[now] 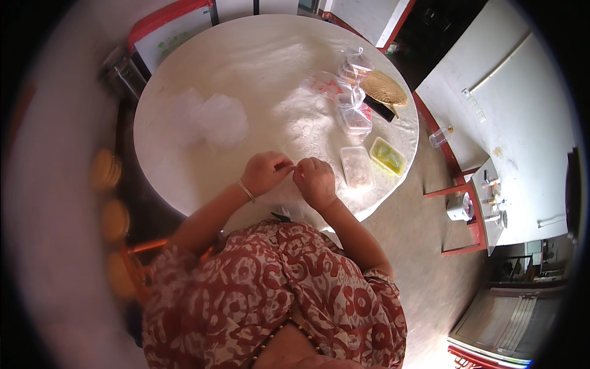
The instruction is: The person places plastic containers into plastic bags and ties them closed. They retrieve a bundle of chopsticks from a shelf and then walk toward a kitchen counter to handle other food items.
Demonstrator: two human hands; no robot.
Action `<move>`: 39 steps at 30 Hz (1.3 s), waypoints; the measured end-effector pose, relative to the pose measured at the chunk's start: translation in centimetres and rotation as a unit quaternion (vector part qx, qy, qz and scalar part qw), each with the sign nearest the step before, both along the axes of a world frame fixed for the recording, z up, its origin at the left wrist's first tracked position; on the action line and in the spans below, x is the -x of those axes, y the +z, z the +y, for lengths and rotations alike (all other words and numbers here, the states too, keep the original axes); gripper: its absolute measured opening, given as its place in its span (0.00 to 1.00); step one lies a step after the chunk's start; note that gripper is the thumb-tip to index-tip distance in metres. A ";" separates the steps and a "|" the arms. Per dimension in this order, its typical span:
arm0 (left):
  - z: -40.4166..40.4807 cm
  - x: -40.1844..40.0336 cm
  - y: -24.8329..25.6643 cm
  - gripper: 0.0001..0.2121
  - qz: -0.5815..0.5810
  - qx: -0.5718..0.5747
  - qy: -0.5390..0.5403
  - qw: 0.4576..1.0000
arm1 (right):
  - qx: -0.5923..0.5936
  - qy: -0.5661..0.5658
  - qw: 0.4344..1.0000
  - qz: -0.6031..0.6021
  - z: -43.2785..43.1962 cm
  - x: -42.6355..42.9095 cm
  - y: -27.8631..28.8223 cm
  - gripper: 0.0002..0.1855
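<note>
My left hand [265, 173] and my right hand [315, 183] meet over the near edge of a round table [184, 175]. Their fingertips pinch together on what looks like a thin, clear plastic bag [288, 196], which hangs below them towards my lap. Its pinched edge is mostly hidden by the fingers. Just right of my right hand lies a clear plastic food container [357, 167] with pale contents. Beside that one sits another container [387, 157] holding something green. Crumpled translucent plastic bags [223, 120] rest farther off, to the left.
Tied plastic bags with containers inside [355, 115] [356, 69] stand at the table's right. Near them are a woven fan [385, 87] and a black oblong object [379, 109]. Round-topped stools [115, 220] are at left. A red-framed side table [481, 207] stands by the right wall.
</note>
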State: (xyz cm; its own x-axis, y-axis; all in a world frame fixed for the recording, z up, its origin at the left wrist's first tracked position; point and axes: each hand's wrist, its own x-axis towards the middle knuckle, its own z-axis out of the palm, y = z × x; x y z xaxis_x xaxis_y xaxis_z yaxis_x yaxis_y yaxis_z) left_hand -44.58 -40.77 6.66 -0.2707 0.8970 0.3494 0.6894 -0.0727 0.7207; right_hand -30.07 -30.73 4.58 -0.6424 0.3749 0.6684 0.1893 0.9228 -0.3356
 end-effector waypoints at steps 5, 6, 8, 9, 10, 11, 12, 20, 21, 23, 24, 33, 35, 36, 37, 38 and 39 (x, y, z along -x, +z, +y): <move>0.2 -0.7 -0.5 0.04 0.052 -0.054 0.072 0.995 | -0.023 0.107 0.994 0.008 0.2 0.0 0.6 0.08; 0.2 -0.8 -0.4 0.04 0.063 -0.070 0.056 0.994 | 0.013 0.119 0.993 0.002 0.4 -0.1 0.6 0.08; 0.2 -0.9 -0.3 0.04 0.070 -0.084 0.053 0.993 | 0.091 0.140 0.986 -0.009 0.9 -0.1 0.7 0.08; 0.3 -1.0 0.0 0.03 0.094 -0.118 0.035 0.988 | 0.093 0.149 0.984 -0.013 0.9 0.0 0.9 0.08; 0.2 -1.1 0.1 0.03 0.117 -0.152 0.017 0.981 | 0.100 0.149 0.984 -0.007 0.8 0.0 1.3 0.08; -0.1 -1.4 0.2 0.03 0.115 -0.151 0.025 0.982 | 0.107 0.149 0.983 -0.001 0.7 0.0 1.4 0.08; -0.3 -1.4 0.3 0.03 0.120 -0.168 0.022 0.978 | 0.072 0.151 0.986 0.017 0.5 0.3 1.5 0.08; 0.2 -1.2 1.5 0.03 0.119 -0.200 0.081 0.969 | 0.076 0.151 0.982 0.089 0.8 2.1 2.6 0.08; 0.2 -1.0 1.3 0.03 0.114 -0.193 0.083 0.971 | 0.079 0.160 0.980 0.084 1.0 2.5 2.2 0.08; 0.3 -0.2 0.9 0.03 0.108 -0.183 0.098 0.972 | 0.110 0.170 0.977 0.071 1.3 3.5 1.6 0.08; 0.2 0.4 0.6 0.04 0.108 -0.163 0.106 0.975 | 0.112 0.181 0.975 0.066 1.3 4.0 1.7 0.08; -12.5 -3.2 -0.8 0.06 0.114 -0.121 0.323 0.932 | -0.077 0.254 0.961 -0.083 1.1 5.8 -0.3 0.08; -18.3 -4.4 -2.1 0.04 0.093 -0.066 0.362 0.925 | -0.054 0.324 0.940 -0.092 0.2 6.9 -1.3 0.08; -20.5 -5.9 -2.8 0.04 0.069 -0.038 0.381 0.921 | -0.043 0.344 0.935 -0.076 0.4 6.7 -1.3 0.09; -22.6 -7.3 -3.7 0.03 0.041 -0.016 0.395 0.918 | -0.018 0.321 0.940 -0.117 0.5 5.9 -0.8 0.12; -25.4 -8.9 -5.0 0.03 0.052 -0.008 0.435 0.899 | -0.008 0.332 0.928 -0.170 -0.4 5.3 0.9 0.15; -27.4 -9.9 -6.7 0.03 0.001 -0.005 0.442 0.897 | -0.026 0.339 0.927 -0.156 -0.8 4.2 2.2 0.15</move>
State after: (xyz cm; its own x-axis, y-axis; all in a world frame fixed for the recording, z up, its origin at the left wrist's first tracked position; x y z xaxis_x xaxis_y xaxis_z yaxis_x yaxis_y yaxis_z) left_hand -34.67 -68.12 -0.06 -0.8742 0.3290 0.3570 0.4818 0.4972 0.7216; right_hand -34.23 -31.51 6.80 -0.8840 -0.2131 0.4162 -0.3596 0.8787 -0.3139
